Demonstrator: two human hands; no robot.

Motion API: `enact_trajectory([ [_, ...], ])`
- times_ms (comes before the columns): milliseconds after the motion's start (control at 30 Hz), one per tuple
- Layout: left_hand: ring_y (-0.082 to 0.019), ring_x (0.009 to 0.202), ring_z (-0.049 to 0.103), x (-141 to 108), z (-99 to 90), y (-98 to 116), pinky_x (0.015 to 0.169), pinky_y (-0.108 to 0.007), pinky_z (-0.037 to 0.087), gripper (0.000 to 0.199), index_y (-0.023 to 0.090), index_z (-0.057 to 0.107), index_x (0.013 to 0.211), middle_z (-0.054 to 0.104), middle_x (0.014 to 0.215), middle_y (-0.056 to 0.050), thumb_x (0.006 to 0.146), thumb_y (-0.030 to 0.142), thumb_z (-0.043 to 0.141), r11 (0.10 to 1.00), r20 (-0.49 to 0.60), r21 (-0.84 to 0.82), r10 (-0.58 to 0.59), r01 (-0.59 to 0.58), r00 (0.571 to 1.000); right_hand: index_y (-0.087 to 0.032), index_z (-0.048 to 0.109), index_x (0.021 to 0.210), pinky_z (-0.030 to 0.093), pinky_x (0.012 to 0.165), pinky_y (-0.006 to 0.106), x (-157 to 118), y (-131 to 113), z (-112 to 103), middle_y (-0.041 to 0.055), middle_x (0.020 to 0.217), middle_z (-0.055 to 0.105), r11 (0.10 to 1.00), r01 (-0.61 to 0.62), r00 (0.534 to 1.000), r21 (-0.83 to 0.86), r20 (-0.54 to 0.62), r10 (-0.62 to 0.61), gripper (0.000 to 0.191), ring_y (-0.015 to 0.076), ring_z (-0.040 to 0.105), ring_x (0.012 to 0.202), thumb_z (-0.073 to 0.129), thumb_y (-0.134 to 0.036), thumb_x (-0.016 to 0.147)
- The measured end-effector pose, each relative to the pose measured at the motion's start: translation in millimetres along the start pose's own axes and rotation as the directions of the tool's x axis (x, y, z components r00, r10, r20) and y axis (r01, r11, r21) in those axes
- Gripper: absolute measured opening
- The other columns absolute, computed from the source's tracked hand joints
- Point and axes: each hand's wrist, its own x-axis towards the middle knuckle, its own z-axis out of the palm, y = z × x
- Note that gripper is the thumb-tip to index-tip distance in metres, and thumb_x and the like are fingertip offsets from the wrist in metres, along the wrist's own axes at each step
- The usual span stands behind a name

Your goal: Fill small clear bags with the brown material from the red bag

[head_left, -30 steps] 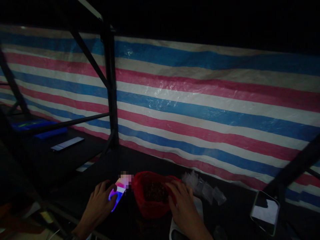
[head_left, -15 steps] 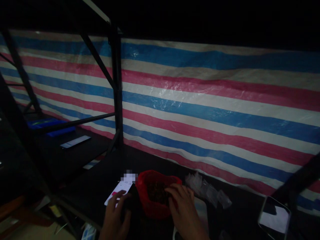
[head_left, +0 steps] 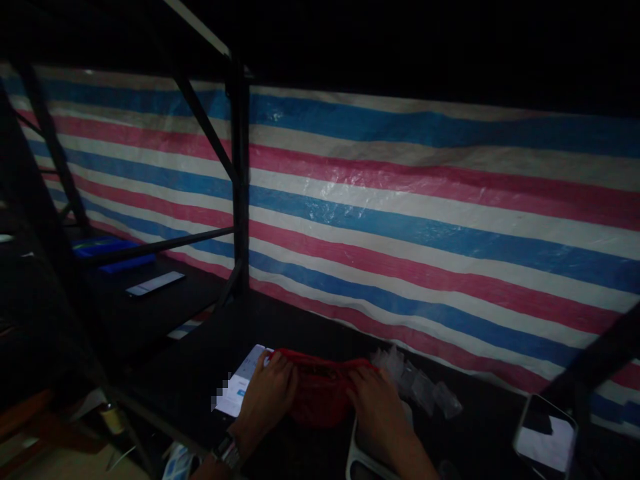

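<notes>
We've got the red bag (head_left: 323, 400) at bottom ctr of frame, both hands on it. Our L hand (head_left: 270, 387) has its fingers clamped on the bag's L rim; our R hand (head_left: 375, 400) is shut on the R rim, thumb hard to see. The mouth is drawn to a narrow slit btwn them; contents too dark to ID. Can't tell if the base sits on the table (head_left: 270, 313).

Lit phone (head_left: 233, 393) lies just L of the bag, partly behind our L hand; watch (head_left: 229, 453) on that wrist. Pale-rimmed device (head_left: 354, 453) is under our R forearm, bottom ctr, w/ clear baggies (head_left: 420, 387) in a heap near the R hand, lower R of ctr. 2nd phone (head_left: 547, 437), lower R corner; 3rd phone (head_left: 156, 283), ctr L, near a blue tray (head_left: 125, 260). Striped sheet (head_left: 425, 213) fills the mid-frame bkgd.
</notes>
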Motion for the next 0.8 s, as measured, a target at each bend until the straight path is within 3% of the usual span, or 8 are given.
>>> enact_trajectory([
  [133, -0.025, 0.116, 0.072, 10, -14.9, 6, 0.110, -0.056, 0.052, 0.018, 0.017, 0.074, 0.102, 0.078, 0.110, -0.005, 0.099, 0.035, 0.072, 0.991, -0.041, 0.063, -0.117, 0.119, 0.992, -0.016, 0.066, 0.144, 0.039, 0.121, 0.060, 3, 3, -11, 0.0176, 0.149, 0.067, 0.998, -0.058, 0.998, -0.012, -0.013, 0.058, 0.044, 0.0380, 0.061, 0.139, 0.052, -0.035, 0.107],
  [233, -0.026, 0.118, 0.071, 7, -16.1, 16, 0.111, -0.057, 0.050, 0.020, 0.018, 0.074, 0.107, 0.078, 0.113, -0.005, 0.099, 0.036, 0.071, 0.979, -0.065, 0.061, -0.188, 0.192, 0.980, -0.020, 0.070, 0.139, 0.040, 0.119, 0.060, 4, -1, -12, 0.0150, 0.148, 0.068, 0.997, -0.068, 0.998, -0.025, -0.018, 0.068, 0.042, 0.0373, 0.062, 0.139, 0.042, -0.031, 0.110],
  [367, -0.028, 0.117, 0.071, 1, -14.9, 22, 0.112, -0.058, 0.047, 0.016, 0.018, 0.075, 0.109, 0.080, 0.111, -0.006, 0.097, 0.026, 0.071, 0.969, -0.058, 0.019, -0.245, 0.247, 0.968, -0.019, 0.068, 0.142, 0.043, 0.117, 0.052, 4, -5, -9, 0.0144, 0.144, 0.071, 0.995, -0.095, 0.995, -0.037, -0.013, 0.095, 0.041, 0.0336, 0.067, 0.133, 0.045, -0.027, 0.109],
  [500, -0.034, 0.124, 0.067, 6, -22.8, 15, 0.111, -0.061, 0.040, 0.039, 0.017, 0.071, 0.129, 0.080, 0.123, -0.013, 0.093, 0.015, 0.057, 0.963, -0.082, -0.033, -0.270, 0.268, 0.959, -0.019, 0.060, 0.150, 0.043, 0.117, 0.048, 6, -8, -10, 0.0138, 0.153, 0.064, 0.992, -0.116, 0.992, -0.039, -0.053, 0.114, 0.046, 0.0302, 0.063, 0.139, 0.039, -0.027, 0.111],
  [700, -0.036, 0.124, 0.066, 6, -20.3, 11, 0.112, -0.060, 0.036, 0.053, 0.013, 0.070, 0.133, 0.081, 0.123, -0.017, 0.082, 0.008, 0.054, 0.970, -0.035, -0.045, -0.241, 0.239, 0.970, -0.017, 0.063, 0.148, 0.042, 0.117, 0.050, 10, -18, -6, 0.0159, 0.148, 0.068, 0.988, -0.155, 0.987, -0.027, -0.045, 0.153, 0.048, 0.0311, 0.069, 0.131, 0.045, -0.017, 0.103],
  [800, -0.036, 0.127, 0.064, 1, -14.4, 10, 0.112, -0.060, 0.035, 0.059, 0.014, 0.066, 0.139, 0.078, 0.129, -0.017, 0.082, 0.007, 0.052, 0.970, -0.026, -0.052, -0.240, 0.238, 0.970, -0.016, 0.057, 0.154, 0.041, 0.118, 0.050, 9, -22, -9, 0.0159, 0.154, 0.062, 0.988, -0.156, 0.987, -0.011, -0.043, 0.155, 0.056, 0.0309, 0.065, 0.136, 0.045, -0.014, 0.099],
])
